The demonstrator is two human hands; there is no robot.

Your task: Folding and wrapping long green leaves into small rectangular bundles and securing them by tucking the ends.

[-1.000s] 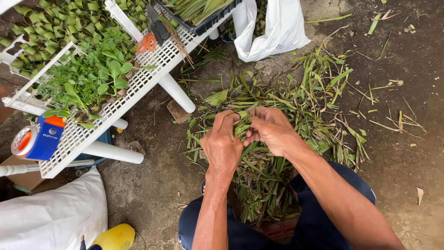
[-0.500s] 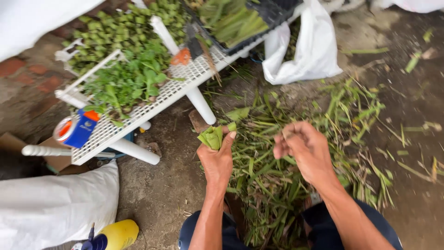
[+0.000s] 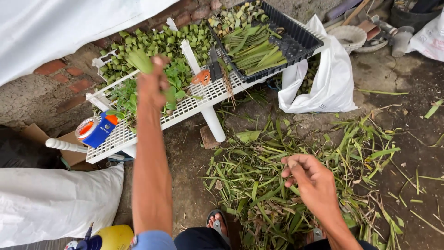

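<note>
Progress looks partial, I judge: left hand (image 3: 152, 83) is closed on a folded leaf piece (image 3: 138, 60), held over the white rack (image 3: 194, 102), above its heap of rolled leaf cups (image 3: 152, 44). Right hand (image 3: 310, 178) hangs loosely curled, empty, over loose leaves (image 3: 277, 185) below the rack, plenty unworked.

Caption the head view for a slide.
Left hand holds a folded leaf piece over the white rack; right hand hovers above leaf scraps.
</note>
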